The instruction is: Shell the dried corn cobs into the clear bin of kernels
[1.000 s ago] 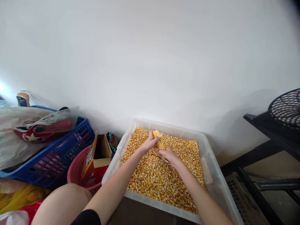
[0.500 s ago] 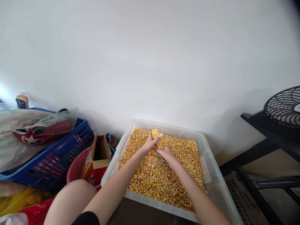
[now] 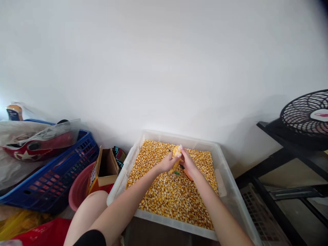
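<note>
The corn cob [image 3: 176, 154] sits above the loose kernels [image 3: 171, 194] in the clear plastic tub [image 3: 225, 177], clasped between both hands. A second ago it stood more upright at the tub's far side; now it tilts, its top nearer the right hand. The left hand [image 3: 167, 164] closes around its lower part, while the right hand [image 3: 188, 160] grips the top with fingers raised, an orange-handled tool [image 3: 188, 175] tucked beneath it. Both forearms reach in over the near rim.
</note>
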Demonstrator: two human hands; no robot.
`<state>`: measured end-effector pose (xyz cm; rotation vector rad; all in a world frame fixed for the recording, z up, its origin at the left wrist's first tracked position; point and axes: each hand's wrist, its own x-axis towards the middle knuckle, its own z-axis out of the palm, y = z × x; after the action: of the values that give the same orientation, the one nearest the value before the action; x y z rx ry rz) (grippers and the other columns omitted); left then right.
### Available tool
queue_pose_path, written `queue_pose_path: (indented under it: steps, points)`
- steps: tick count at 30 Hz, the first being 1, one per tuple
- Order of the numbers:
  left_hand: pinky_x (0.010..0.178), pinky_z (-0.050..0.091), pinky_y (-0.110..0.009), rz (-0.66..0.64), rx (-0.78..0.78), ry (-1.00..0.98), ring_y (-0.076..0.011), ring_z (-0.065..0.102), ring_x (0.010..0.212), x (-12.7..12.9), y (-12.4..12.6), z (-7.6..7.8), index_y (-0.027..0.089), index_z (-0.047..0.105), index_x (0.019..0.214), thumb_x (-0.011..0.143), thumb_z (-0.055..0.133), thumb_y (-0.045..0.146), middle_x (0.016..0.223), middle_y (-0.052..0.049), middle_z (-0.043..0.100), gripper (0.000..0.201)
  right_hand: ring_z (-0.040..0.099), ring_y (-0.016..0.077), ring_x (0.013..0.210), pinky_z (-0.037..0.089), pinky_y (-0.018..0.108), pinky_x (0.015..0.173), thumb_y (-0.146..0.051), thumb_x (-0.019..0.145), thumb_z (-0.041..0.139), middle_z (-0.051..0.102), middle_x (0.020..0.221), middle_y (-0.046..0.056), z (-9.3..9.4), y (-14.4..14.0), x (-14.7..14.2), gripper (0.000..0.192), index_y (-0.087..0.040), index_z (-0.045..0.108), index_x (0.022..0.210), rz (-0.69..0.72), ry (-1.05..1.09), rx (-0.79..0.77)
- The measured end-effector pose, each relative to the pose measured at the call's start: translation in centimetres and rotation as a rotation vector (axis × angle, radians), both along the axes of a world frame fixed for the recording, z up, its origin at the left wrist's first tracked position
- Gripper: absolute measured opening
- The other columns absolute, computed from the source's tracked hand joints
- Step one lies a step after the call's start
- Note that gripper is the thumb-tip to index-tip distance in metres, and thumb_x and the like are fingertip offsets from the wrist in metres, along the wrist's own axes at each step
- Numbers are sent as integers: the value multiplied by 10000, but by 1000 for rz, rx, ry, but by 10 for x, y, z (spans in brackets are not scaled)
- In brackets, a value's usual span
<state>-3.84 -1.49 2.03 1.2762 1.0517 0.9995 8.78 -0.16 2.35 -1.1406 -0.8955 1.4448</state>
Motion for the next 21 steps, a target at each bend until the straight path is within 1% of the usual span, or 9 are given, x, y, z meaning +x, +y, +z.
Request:
queue_pose_path:
  steps: [3,5,6,8,10,12,13,15,21]
  points:
    - [1056,212,-370,-55,130,111,-255,335,1246,12,-6,-6,127,534,1115,763,473,535,1211,-132,514,542,555,136,716,451,224,578,-430,653,610,571,769,-23,-13,1,-6,321,-231,484,870,-108,78,19]
    - [1066,193,-364,-69,152,112,-246,316,1260,15,-6,-8,130,515,1163,789,425,540,1270,-125,471,562,547,130,693,453,228,587,-408,641,617,553,742,-27,-18,1,-8,318,-225,475,859,-125,110,20]
    - [1054,225,-369,-68,149,100,-249,345,1243,15,-7,-8,135,504,1183,794,417,541,1270,-122,471,569,545,129,689,454,231,593,-402,639,616,549,736,-28,-18,1,-9,317,-224,472,857,-125,122,22]
    - [956,369,-393,-68,95,53,-261,481,1119,15,-7,-7,155,468,1226,798,400,554,1201,-122,527,589,543,128,681,456,236,601,-397,641,606,542,725,-31,-16,1,-9,309,-223,463,853,-140,141,25]
    - [723,498,-389,-112,-5,18,-243,616,828,14,-8,-6,178,406,1278,795,380,578,996,-113,618,627,537,127,652,453,242,587,-412,654,588,529,695,-35,-13,2,-7,302,-224,449,845,-161,164,23]
    - [504,491,-342,-156,-87,66,-197,597,538,15,-9,-5,199,327,1328,767,416,600,738,-62,629,695,529,125,629,448,245,574,-432,667,567,518,678,-37,-11,3,-5,294,-223,439,830,-191,181,33]
    - [446,467,-319,-168,-98,106,-178,563,456,15,-10,-5,207,299,1342,748,449,601,655,-35,607,729,528,126,629,448,248,575,-439,672,558,518,677,-36,-10,4,-4,289,-223,437,820,-204,181,40]
    - [400,434,-289,-169,-82,146,-155,523,392,14,-11,-6,219,301,1342,721,501,592,607,-14,585,752,533,129,639,453,254,590,-439,677,543,522,680,-35,-9,5,-2,272,-221,434,798,-217,166,55]
    - [419,429,-254,-194,-63,-38,-129,518,425,11,-7,-11,201,448,1240,762,437,587,644,-38,588,615,550,140,641,469,267,604,-402,654,563,526,657,-39,-8,5,-2,267,-225,410,780,-201,168,45]
